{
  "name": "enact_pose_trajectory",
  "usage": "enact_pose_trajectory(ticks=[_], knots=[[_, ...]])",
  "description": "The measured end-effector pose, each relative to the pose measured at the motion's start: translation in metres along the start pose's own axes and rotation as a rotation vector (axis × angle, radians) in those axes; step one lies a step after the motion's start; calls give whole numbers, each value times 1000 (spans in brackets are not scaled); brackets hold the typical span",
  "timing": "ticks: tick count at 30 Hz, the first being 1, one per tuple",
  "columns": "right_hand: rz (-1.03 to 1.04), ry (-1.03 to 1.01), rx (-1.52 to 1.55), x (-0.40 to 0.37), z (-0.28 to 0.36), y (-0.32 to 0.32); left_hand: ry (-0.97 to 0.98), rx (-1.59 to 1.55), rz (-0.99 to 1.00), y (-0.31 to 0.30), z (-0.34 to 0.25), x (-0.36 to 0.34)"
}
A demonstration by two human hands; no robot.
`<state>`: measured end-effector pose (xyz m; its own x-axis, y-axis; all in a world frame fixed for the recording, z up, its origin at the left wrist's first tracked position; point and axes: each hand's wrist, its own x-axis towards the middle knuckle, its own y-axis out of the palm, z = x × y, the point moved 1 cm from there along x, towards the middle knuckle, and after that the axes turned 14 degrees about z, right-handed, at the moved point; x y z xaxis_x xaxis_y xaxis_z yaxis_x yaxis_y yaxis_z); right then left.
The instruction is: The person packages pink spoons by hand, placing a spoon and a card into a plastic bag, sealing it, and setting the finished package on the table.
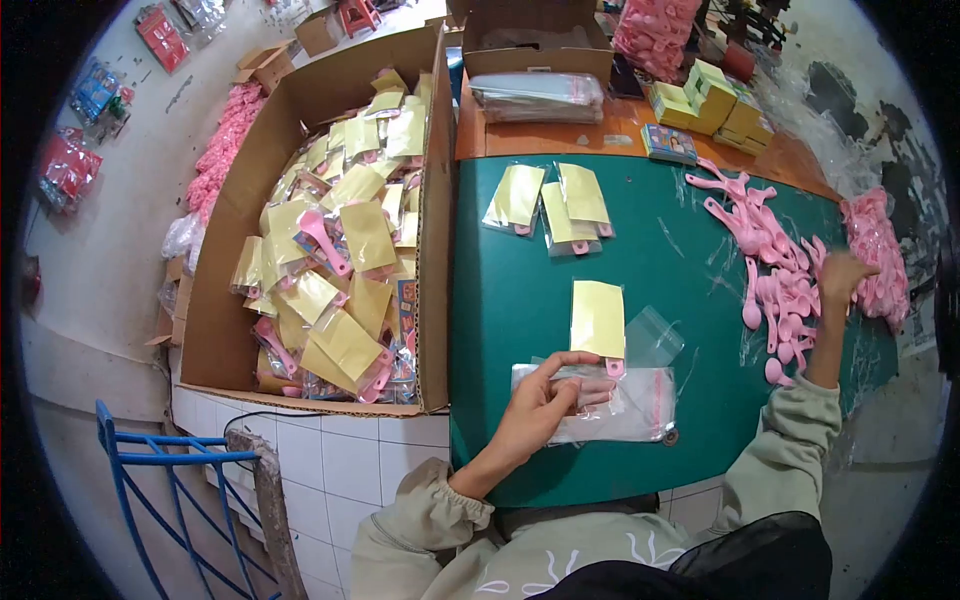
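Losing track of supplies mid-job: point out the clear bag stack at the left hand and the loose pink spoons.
Clear bag stack [630, 412]: head view, middle of its top.
Loose pink spoons [776, 250]: head view, middle of the pile.

Yellow card [598, 312]: flat, upright rectangle, laid on bench [500, 290], pink handle end [615, 368] seen at its lower edge. Clear bags [620, 418]: stacked flat just below, reddish strip seen near the right side. Pink spoons [760, 230]: loose, heaped in a jumble at the bench's right (some crossed, bowls turned various ways). Bundled pink pieces [880, 260]: packed together just beside the heap. Three card packets [518, 195]: clear-wrapped, yellow-faced, laid near the far edge, two overlapped.
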<state>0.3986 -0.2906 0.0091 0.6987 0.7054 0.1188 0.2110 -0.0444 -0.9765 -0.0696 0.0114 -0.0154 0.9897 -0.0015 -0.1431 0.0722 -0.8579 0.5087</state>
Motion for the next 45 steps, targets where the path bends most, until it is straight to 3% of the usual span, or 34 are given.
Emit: enact_pose_trajectory(ticks=[1, 3, 4, 6, 8, 11, 15, 19, 22, 23, 26, 29, 35, 40, 45], knots=[[97, 28, 169, -19, 33, -22, 15, -11, 3, 0, 0, 0], [138, -212, 444, -35, 143, -69, 57, -36, 6, 0, 2, 3], [79, -469, 550, -42, 208, -91, 72, -62, 11, 2, 2, 6], [344, -640, 1045, -67, 280, -93, 111, -98, 31, 6, -4, 15], [224, -681, 790, -78, 318, -86, 102, -127, 56, 5, -5, 22], [299, -598, 968, -71, 317, -70, 35, -182, 72, 5, -18, 23], [401, -448, 1283, -73, 311, -66, 68, 338, -116, 1, -18, 24], [456, -443, 1424, -76, 312, -66, 60, 730, -121, 4, -21, 29], [510, -447, 1468, -74, 308, -60, 121, 830, -190, 0, -15, 30], [530, -449, 1485, -74, 308, -57, 129, 822, -200, -1, -14, 31], [669, -199, 1848, -77, 316, -52, 132, 801, -228, -1, -9, 31], [659, -70, 1795, -77, 316, -46, 111, 795, -250, -1, -10, 33], [470, -37, 1769, -76, 322, -40, 38, 628, -290, -6, -4, 39], [480, -74, 1730, -77, 323, -40, 98, 491, -372, -4, 4, 42], [531, -93, 1709, -79, 324, -41, 64, 603, -295, -1, -2, 39]])
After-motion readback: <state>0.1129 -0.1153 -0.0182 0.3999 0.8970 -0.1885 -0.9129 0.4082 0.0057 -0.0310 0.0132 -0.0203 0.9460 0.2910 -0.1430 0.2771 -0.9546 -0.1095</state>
